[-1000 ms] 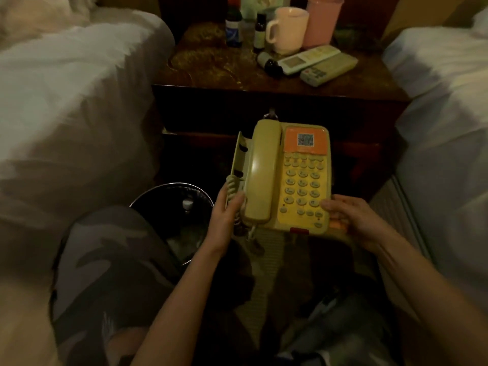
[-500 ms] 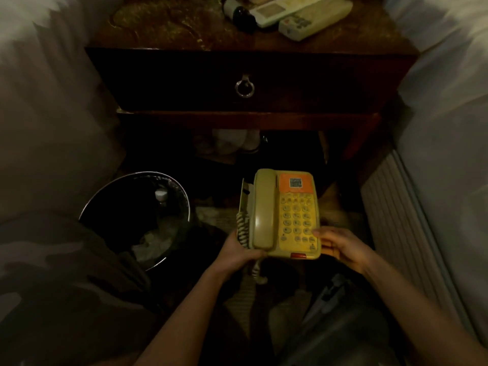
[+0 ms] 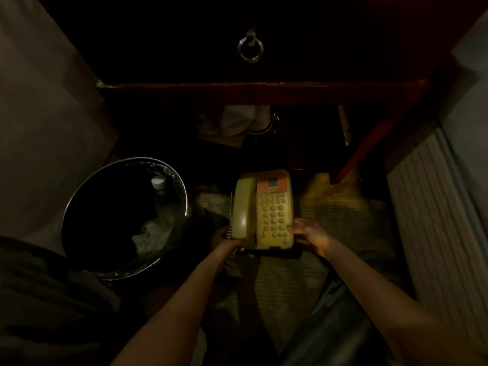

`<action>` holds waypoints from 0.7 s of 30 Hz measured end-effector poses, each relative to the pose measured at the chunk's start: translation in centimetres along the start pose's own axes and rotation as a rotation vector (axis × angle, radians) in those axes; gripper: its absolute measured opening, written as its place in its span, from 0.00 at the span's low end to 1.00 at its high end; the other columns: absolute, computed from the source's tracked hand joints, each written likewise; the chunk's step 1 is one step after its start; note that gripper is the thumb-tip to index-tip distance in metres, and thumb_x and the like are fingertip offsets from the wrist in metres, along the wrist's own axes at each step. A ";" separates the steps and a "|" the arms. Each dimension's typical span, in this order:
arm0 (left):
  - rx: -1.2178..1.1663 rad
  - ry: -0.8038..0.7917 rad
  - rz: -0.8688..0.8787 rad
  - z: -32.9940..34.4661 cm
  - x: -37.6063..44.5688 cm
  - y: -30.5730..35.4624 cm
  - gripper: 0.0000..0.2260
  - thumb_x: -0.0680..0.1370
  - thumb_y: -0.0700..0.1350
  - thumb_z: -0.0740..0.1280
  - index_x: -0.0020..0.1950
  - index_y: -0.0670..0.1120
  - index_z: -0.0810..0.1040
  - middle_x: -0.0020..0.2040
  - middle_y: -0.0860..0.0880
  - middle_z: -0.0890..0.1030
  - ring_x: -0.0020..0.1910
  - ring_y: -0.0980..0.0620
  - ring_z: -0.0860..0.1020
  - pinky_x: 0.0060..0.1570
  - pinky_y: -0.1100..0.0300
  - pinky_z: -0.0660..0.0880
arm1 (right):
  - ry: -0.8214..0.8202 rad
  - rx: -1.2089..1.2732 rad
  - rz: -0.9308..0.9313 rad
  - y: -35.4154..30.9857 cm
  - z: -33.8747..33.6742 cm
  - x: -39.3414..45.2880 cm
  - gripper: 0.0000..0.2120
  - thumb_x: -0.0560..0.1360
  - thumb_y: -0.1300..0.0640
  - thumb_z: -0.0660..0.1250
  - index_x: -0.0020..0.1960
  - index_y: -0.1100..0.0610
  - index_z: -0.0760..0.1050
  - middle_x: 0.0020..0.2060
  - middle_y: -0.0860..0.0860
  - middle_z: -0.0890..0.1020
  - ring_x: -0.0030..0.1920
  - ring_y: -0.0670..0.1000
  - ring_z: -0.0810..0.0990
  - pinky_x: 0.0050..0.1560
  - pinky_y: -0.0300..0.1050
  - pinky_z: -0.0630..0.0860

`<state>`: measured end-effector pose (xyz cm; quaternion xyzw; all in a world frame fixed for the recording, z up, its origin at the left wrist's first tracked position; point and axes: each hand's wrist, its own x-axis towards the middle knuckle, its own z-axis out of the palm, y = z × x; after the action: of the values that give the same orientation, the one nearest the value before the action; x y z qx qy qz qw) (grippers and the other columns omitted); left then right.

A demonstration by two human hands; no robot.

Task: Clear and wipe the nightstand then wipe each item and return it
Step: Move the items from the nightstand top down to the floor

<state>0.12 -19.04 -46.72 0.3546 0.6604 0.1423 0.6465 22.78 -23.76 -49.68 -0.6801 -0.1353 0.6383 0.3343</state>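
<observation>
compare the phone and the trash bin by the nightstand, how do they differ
The phone is a yellowish, boxy slab with an orange panel; the trash bin is round, dark, with a shiny metal rim. The phone is held low over the carpet by the left hand and right hand; the bin stands untouched to its left. The bin is clearly larger and holds crumpled rubbish. Both sit in front of the nightstand.

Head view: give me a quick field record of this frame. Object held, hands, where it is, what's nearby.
held object: yellow desk telephone, handset on cradle
left hand: left hand grips the near left corner by the coiled cord
right hand: right hand holds the near right edge
location: low over the floor mat, in front of the nightstand; contact with mat unclear
nearby: lined trash bin to its left, drawer ring pull above
lighting: dim
</observation>
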 end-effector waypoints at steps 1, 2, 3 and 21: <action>0.039 -0.002 -0.003 0.0 0.4 0.0 0.27 0.71 0.33 0.72 0.69 0.44 0.70 0.53 0.46 0.78 0.43 0.53 0.78 0.33 0.65 0.76 | 0.029 -0.009 0.015 0.6 0.2 0.9 0.17 0.76 0.64 0.66 0.64 0.61 0.71 0.58 0.55 0.77 0.60 0.54 0.75 0.59 0.48 0.71; 0.052 -0.011 -0.011 0.1 0.7 0.0 0.28 0.71 0.33 0.72 0.69 0.44 0.70 0.57 0.44 0.78 0.45 0.51 0.78 0.35 0.64 0.76 | 0.051 -0.007 0.030 0.9 0.4 1.4 0.17 0.76 0.65 0.65 0.65 0.62 0.71 0.58 0.55 0.77 0.61 0.55 0.75 0.60 0.50 0.71; 0.065 -0.023 -0.015 0.3 0.8 0.1 0.30 0.70 0.33 0.72 0.70 0.44 0.68 0.61 0.43 0.77 0.49 0.50 0.78 0.37 0.64 0.76 | 0.074 -0.005 0.041 1.3 0.7 1.9 0.17 0.77 0.65 0.64 0.65 0.62 0.71 0.58 0.55 0.77 0.61 0.57 0.75 0.62 0.51 0.71; 0.370 -0.074 -0.001 0.6 -0.3 -2.1 0.29 0.73 0.31 0.68 0.72 0.41 0.63 0.70 0.41 0.69 0.70 0.43 0.67 0.65 0.53 0.67 | 0.185 -0.437 0.085 2.7 3.3 2.3 0.13 0.80 0.57 0.60 0.63 0.58 0.74 0.57 0.57 0.80 0.53 0.56 0.79 0.56 0.54 0.77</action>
<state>0.04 -20.86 -47.93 0.4719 0.6512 0.0049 0.5943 19.33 -23.43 -53.08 -0.7969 -0.2102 0.5423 0.1632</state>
